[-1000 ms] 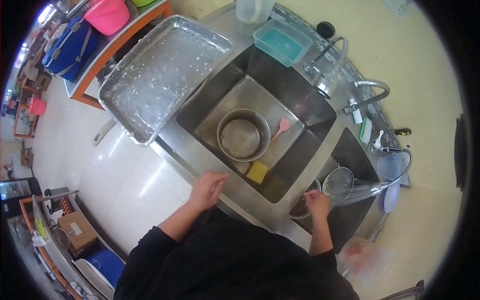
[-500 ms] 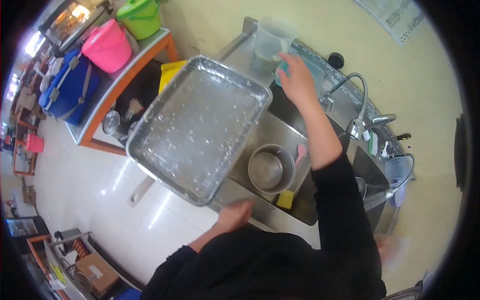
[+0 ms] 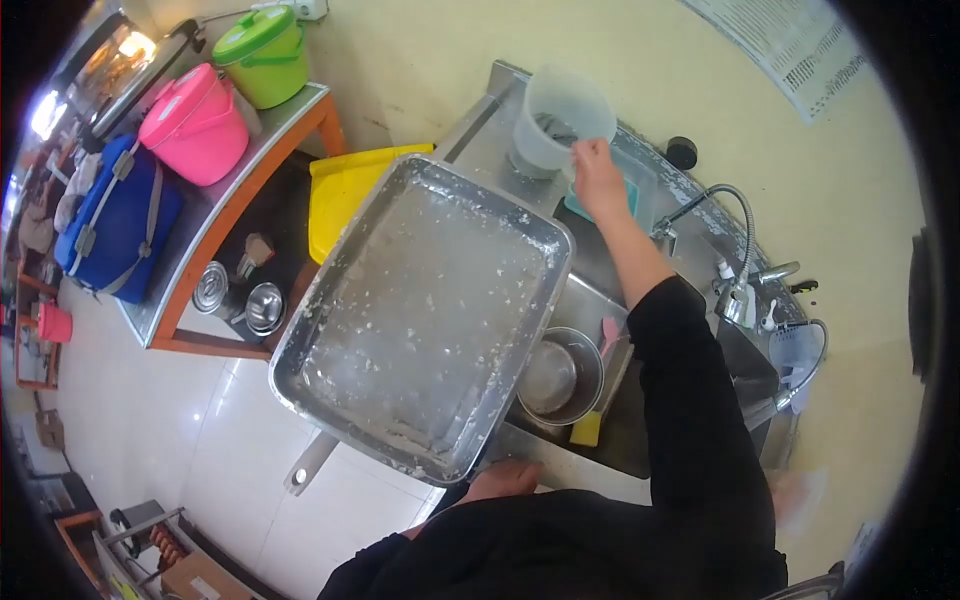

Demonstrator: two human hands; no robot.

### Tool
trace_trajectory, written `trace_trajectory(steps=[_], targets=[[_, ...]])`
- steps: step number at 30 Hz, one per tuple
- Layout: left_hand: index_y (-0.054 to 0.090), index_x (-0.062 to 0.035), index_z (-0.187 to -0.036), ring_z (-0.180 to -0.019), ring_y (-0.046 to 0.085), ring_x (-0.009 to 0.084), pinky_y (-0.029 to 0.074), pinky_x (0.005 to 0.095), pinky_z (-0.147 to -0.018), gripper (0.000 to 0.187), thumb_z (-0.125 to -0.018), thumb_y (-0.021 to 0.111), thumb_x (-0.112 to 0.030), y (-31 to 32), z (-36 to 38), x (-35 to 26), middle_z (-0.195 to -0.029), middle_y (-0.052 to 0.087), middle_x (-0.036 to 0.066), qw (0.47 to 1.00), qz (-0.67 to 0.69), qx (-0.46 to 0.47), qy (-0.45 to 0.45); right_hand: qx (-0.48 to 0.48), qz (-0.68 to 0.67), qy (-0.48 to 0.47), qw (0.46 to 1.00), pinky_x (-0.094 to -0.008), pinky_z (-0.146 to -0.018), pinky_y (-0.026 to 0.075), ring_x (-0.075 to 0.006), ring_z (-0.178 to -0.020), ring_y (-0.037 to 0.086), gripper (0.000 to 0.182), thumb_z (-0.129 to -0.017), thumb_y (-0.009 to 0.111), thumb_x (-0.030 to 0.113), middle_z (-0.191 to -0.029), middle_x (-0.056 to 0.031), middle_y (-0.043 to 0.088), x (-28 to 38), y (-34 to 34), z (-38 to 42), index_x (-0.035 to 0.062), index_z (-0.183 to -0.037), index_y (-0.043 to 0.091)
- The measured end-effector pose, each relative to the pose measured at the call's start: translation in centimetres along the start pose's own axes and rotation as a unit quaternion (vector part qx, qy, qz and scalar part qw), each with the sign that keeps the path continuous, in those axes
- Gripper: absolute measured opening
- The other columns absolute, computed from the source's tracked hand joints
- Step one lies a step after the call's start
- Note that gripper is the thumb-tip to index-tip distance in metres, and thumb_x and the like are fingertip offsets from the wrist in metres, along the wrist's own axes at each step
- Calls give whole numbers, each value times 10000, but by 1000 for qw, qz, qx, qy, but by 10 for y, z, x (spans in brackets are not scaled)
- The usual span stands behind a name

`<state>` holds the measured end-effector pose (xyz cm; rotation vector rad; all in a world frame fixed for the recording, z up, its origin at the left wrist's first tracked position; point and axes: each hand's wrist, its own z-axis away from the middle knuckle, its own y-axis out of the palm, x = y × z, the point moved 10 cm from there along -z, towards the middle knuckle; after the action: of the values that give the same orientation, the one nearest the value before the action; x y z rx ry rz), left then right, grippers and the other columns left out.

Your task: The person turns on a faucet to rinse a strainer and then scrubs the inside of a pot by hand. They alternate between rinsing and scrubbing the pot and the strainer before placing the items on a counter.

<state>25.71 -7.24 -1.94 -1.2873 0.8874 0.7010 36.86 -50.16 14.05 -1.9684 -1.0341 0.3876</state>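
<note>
My right hand (image 3: 600, 182) is closed on the handle of a translucent plastic jug (image 3: 560, 110) at the back of the steel counter. The jug leans, its open mouth facing me. Below that hand sits a clear teal-tinted container (image 3: 632, 185). My left hand (image 3: 508, 480) lies curled at the sink's front edge, beside the near corner of a big metal baking tray (image 3: 420, 310); what its fingers hold, if anything, is hidden. White bits speckle the tray, which lies across the left side of the sink.
In the sink stand a round metal pot (image 3: 562, 376), a yellow sponge (image 3: 586, 429) and a pink spatula (image 3: 609, 334). A hose faucet (image 3: 738, 300) rises on the right. Pink (image 3: 195, 125) and green (image 3: 262, 60) buckets and a blue bag (image 3: 120, 220) occupy the left table.
My right hand has gone from reaching with spread fingers to closing on the jug's handle, and the jug has tipped toward me. The camera view has shifted.
</note>
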Motion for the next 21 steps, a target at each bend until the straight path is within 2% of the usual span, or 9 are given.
trace_trajectory(steps=[2,4,6,8,11,14,17,19,21], targets=[[491,-72,-1117,-744,580,340,462,429,-633,332,-798,552,-138,3,0,2,-799,562,149,1000,-6,18,-5,29,22,-19,999,-450,-689,488,-360,-849,582,234,-808,529,9,-1014,-123,517,3,6,15,122,-1012,517],[489,-77,-1139,-755,585,343,468,432,-643,353,-797,549,-139,-7,1,-6,-810,571,154,1000,-13,3,8,38,-23,7,999,-448,-689,489,-355,-846,580,251,-800,516,-2,-1021,-121,517,-7,17,21,131,-1014,516],[488,-82,-1156,-764,589,346,472,435,-655,369,-797,549,-140,23,4,19,-812,577,155,1000,12,24,7,51,-64,44,996,-448,-688,490,-350,-851,580,277,-790,508,-13,-1028,-117,518,-13,23,23,142,-1019,518],[489,-87,-1170,-770,591,348,476,437,-663,382,-797,550,-139,21,2,21,-809,580,153,998,56,17,3,70,-100,94,988,-449,-686,491,-344,-864,581,310,-778,504,-24,-1035,-110,519,-10,22,22,157,-1028,522],[494,-93,-1177,-771,591,345,478,435,-666,389,-796,553,-139,-13,0,-2,-799,582,145,997,77,-22,10,67,-56,45,995,-448,-701,499,-340,-919,583,301,-794,496,-19,-1070,-108,524,-4,26,16,148,-1044,523],[504,-91,-1167,-762,589,340,477,432,-664,379,-795,557,-146,-4,-1,-1,-793,584,137,999,6,-16,34,51,-97,91,990,-444,-749,503,-344,-970,579,332,-801,496,-17,-1120,-120,520,-11,15,-6,126,-1101,518],[509,-93,-1166,-758,587,338,476,433,-667,375,-800,556,-157,11,-2,8,-796,584,131,999,15,28,-3,26,-4,104,994,-428,-826,493,-344,-1045,557,392,-804,498,-2,-1212,-142,497,-14,-2,-32,110,-1180,502],[509,-95,-1174,-755,588,334,477,431,-668,377,-806,553,-162,12,-3,14,-813,585,122,998,15,36,-48,41,10,105,994,-433,-897,463,-341,-1121,522,464,-803,509,7,-1286,-154,463,-23,6,-35,118,-1252,475],[518,-100,-1137,-768,589,325,479,420,-680,335,-811,550,-171,-1,-1,-6,-826,581,115,1000,-26,16,-7,35,58,107,992,-441,-975,416,-336,-1210,464,521,-805,527,25,-1360,-164,420,-13,-7,-35,127,-1309,451]])
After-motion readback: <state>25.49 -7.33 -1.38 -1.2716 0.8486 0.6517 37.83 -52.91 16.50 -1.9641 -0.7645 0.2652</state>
